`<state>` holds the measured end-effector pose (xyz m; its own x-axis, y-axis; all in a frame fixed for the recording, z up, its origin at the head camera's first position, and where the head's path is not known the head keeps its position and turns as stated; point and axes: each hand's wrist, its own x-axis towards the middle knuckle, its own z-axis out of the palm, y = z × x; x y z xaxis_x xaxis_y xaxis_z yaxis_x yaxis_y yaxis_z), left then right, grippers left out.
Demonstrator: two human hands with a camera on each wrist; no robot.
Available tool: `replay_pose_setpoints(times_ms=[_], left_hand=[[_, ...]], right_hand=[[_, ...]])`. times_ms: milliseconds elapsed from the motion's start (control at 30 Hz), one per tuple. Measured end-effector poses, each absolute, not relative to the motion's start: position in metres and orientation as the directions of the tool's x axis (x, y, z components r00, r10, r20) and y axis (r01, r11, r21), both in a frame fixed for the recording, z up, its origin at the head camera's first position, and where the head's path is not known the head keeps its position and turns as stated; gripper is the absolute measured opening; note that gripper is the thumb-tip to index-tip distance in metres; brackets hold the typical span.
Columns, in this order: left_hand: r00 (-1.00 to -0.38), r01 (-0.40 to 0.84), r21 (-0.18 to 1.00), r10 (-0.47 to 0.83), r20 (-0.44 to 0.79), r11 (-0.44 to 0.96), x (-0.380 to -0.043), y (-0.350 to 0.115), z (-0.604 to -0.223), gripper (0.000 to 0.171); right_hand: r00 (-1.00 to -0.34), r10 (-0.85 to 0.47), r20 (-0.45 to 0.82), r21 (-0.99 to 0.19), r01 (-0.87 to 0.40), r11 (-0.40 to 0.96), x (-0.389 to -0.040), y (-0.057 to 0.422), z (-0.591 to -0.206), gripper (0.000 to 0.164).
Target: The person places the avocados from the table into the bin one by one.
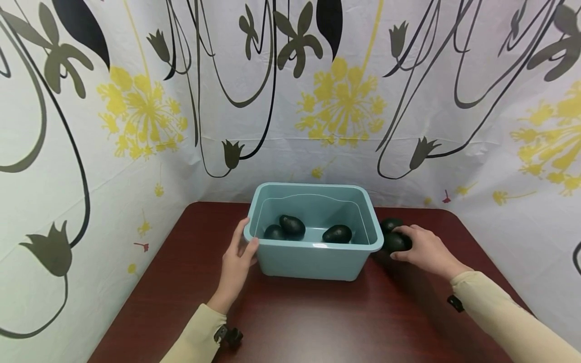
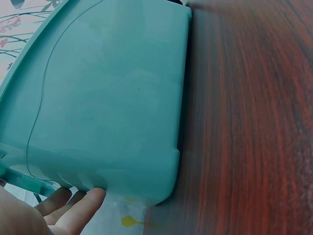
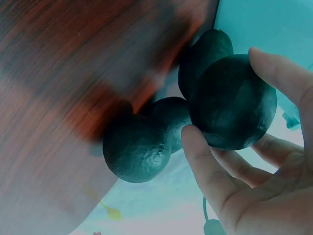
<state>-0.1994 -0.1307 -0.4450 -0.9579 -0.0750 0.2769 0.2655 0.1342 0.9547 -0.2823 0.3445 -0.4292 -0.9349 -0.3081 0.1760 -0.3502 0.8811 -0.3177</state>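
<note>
A light blue plastic bin (image 1: pixel 313 259) stands near the back of the table, with three dark green avocados (image 1: pixel 337 234) in it. At the bin's front left corner is my left hand (image 1: pixel 236 264), thumb by the front rim and fingers along the left side. The left wrist view shows its fingertips (image 2: pixel 93 198) against the bin wall. To the right of the bin, my right hand (image 1: pixel 426 249) holds an avocado (image 3: pixel 232 103) between thumb and fingers. Several more avocados (image 3: pixel 139 149) lie close behind it, partly hidden by the held one in the right wrist view.
The reddish-brown table (image 1: pixel 313 317) has its far edge just behind the bin. A white cloth (image 1: pixel 281 121) with yellow flowers and grey leaves hangs at the back and both sides. Small dark wrist cameras (image 1: pixel 228 336) sit on both sleeves.
</note>
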Motion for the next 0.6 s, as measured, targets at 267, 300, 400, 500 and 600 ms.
replay_pose_setpoints(times_ms=[267, 300, 400, 500, 600], left_hand=[[-0.960, 0.263, 0.956, -0.069, 0.273, 0.129, -0.198, -0.130, -0.442, 0.064], [-0.960, 0.262, 0.956, -0.068, 0.272, 0.129, -0.198, -0.130, -0.442, 0.064], [-0.962, 0.257, 0.958, -0.067, 0.266, 0.126, -0.197, -0.130, -0.440, 0.064], [-0.963, 0.252, 0.960, -0.064, 0.261, 0.125, -0.197, -0.130, -0.439, 0.064], [-0.964, 0.250, 0.960, -0.058, 0.259, 0.128, -0.196, -0.131, -0.439, 0.064]], right_hand=[[-0.934, -0.292, 0.204, -0.328, -0.347, 0.879, -0.278, 0.345, -0.420, 0.068], [-0.934, -0.292, 0.205, -0.330, -0.347, 0.878, -0.277, 0.345, -0.419, 0.069], [-0.935, -0.287, 0.207, -0.340, -0.344, 0.875, -0.275, 0.345, -0.416, 0.069], [-0.936, -0.283, 0.211, -0.347, -0.343, 0.873, -0.274, 0.345, -0.414, 0.070], [-0.934, -0.277, 0.225, -0.348, -0.343, 0.873, -0.273, 0.345, -0.413, 0.071]])
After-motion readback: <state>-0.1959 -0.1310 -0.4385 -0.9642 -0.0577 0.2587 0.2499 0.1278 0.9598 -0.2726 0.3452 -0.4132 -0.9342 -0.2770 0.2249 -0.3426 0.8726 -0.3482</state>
